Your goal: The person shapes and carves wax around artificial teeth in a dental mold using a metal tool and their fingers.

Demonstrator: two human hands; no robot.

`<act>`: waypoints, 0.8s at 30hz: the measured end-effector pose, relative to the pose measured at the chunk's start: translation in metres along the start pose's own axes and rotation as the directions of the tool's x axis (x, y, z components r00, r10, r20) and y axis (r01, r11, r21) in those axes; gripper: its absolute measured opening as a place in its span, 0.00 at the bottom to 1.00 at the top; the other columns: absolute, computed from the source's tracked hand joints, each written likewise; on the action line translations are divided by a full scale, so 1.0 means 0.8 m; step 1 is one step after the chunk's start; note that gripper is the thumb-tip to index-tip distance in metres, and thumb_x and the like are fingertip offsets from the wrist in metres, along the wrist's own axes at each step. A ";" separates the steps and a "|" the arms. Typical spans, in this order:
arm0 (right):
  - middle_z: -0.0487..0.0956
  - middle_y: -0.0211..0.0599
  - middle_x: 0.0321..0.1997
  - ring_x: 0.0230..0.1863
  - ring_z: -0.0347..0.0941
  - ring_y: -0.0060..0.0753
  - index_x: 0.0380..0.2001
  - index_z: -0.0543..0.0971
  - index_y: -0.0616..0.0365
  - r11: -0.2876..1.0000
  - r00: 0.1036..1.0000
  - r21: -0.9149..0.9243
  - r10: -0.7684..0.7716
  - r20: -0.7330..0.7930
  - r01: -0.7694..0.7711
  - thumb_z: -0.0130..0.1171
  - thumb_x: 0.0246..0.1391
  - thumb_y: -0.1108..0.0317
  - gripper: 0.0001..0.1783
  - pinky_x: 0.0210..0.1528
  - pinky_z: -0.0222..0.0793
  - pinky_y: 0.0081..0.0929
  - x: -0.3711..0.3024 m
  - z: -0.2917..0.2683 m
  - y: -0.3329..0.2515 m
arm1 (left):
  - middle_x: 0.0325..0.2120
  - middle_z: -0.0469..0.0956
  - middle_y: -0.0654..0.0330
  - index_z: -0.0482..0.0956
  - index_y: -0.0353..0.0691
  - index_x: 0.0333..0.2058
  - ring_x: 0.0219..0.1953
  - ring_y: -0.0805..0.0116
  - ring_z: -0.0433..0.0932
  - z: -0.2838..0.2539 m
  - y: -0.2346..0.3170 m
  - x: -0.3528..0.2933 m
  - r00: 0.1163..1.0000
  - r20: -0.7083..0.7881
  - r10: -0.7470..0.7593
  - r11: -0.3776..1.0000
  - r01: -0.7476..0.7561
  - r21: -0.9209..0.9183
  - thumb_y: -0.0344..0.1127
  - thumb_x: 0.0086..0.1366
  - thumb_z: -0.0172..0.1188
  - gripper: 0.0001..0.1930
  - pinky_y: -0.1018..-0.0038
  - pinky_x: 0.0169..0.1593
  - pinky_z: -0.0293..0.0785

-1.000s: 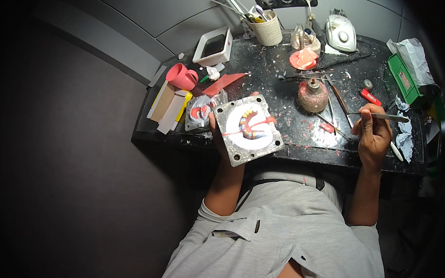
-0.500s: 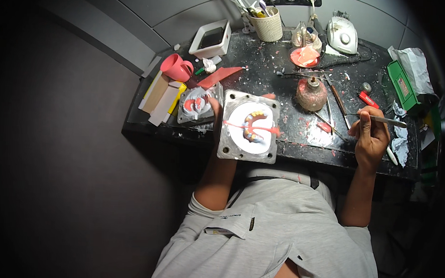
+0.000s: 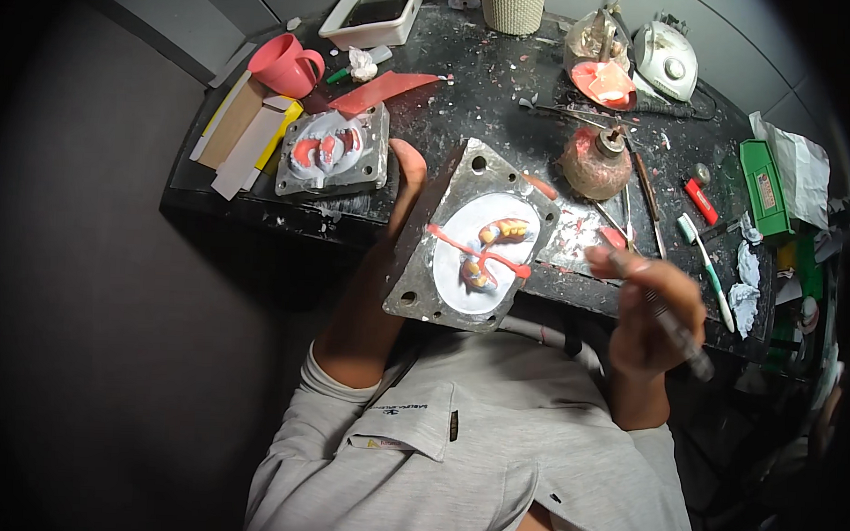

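Observation:
My left hand (image 3: 409,171) holds a metal dental flask half (image 3: 409,256) over the bench's front edge, tilted, with the thumb apart at its left. White plaster (image 3: 452,287) fills it, bearing a denture arch (image 3: 507,232) with yellowish teeth and red wax strips (image 3: 511,267) across it. Most of the left fingers are behind the flask; fingertips show at its far right corner. To the right of the flask my right hand (image 3: 655,316), smeared by motion, is closed around a slim metal hand tool (image 3: 677,335). The tool's working end cannot be made out.
Another flask half (image 3: 375,150) rests at left, near a pink mug (image 3: 284,66) and red wax sheet (image 3: 384,94). A round glass burner (image 3: 595,165) stands mid-bench. Rightward lie a toothbrush (image 3: 708,266), red lighter (image 3: 701,200) and green box (image 3: 765,188).
The flask half has turned and tilted in my left hand, moving slightly nearer. My right hand has come left and nearer with the tool, uncovering the toothbrush. The whole view has shifted.

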State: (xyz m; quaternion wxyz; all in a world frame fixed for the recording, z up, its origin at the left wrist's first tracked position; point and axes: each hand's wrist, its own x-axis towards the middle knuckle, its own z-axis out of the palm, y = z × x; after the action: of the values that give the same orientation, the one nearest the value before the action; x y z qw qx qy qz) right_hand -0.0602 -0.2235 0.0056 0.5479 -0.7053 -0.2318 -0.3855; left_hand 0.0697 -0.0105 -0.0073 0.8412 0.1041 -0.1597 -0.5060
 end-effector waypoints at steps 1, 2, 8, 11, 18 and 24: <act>0.86 0.57 0.42 0.45 0.87 0.50 0.48 0.78 0.69 0.999 0.994 -0.049 -0.020 0.111 0.025 0.58 0.59 0.84 0.13 0.47 0.84 0.39 0.005 0.006 -0.008 | 0.58 0.74 0.37 0.65 0.24 0.64 0.55 0.46 0.79 0.000 0.001 0.001 0.997 0.069 -0.030 0.999 0.032 -0.036 0.90 0.50 0.30 0.68 0.50 0.61 0.76; 0.86 0.54 0.44 0.44 0.87 0.51 0.46 0.81 0.66 0.992 0.979 -0.114 -0.025 0.201 0.048 0.64 0.55 0.82 0.14 0.49 0.84 0.38 0.016 0.015 -0.018 | 0.58 0.74 0.37 0.65 0.24 0.64 0.55 0.46 0.79 0.006 0.001 0.002 0.997 0.074 -0.030 0.999 0.033 -0.043 0.90 0.50 0.30 0.68 0.50 0.61 0.76; 0.85 0.50 0.46 0.49 0.85 0.51 0.42 0.85 0.66 0.933 0.890 -0.192 -0.209 0.406 0.306 0.70 0.50 0.75 0.14 0.52 0.83 0.42 0.036 0.048 -0.011 | 0.38 0.83 0.46 0.67 0.19 0.60 0.37 0.62 0.83 0.022 -0.005 -0.005 0.964 -0.261 0.051 0.978 0.005 0.210 0.89 0.57 0.29 0.66 0.70 0.43 0.84; 0.86 0.50 0.45 0.52 0.84 0.53 0.42 0.85 0.65 0.945 0.907 -0.206 -0.158 0.390 0.253 0.74 0.46 0.79 0.18 0.54 0.83 0.44 0.031 0.052 -0.010 | 0.39 0.83 0.44 0.67 0.20 0.61 0.39 0.59 0.84 0.019 -0.007 -0.006 0.972 -0.232 0.044 0.984 -0.002 0.179 0.88 0.58 0.29 0.65 0.68 0.44 0.84; 0.85 0.50 0.44 0.49 0.85 0.51 0.41 0.84 0.68 0.932 0.898 -0.222 -0.182 0.400 0.288 0.69 0.50 0.76 0.13 0.53 0.83 0.44 0.034 0.053 -0.006 | 0.40 0.82 0.40 0.65 0.20 0.61 0.43 0.56 0.84 0.018 -0.004 -0.006 0.957 -0.276 0.086 0.953 0.001 0.301 0.88 0.59 0.28 0.65 0.65 0.48 0.84; 0.85 0.52 0.42 0.47 0.85 0.51 0.39 0.83 0.70 0.905 0.884 -0.255 -0.216 0.414 0.341 0.69 0.50 0.77 0.12 0.52 0.84 0.44 0.040 0.049 -0.006 | 0.42 0.80 0.40 0.63 0.19 0.62 0.41 0.55 0.82 -0.004 0.002 -0.001 0.984 -0.176 -0.041 0.999 0.044 0.017 0.93 0.50 0.29 0.71 0.65 0.46 0.84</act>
State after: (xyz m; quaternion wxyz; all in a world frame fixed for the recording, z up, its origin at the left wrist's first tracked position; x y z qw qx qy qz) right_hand -0.0337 -0.1876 0.0299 0.3090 -0.8042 -0.3668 -0.3511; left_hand 0.0718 -0.0090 -0.0095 0.8398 0.1604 -0.0881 -0.5111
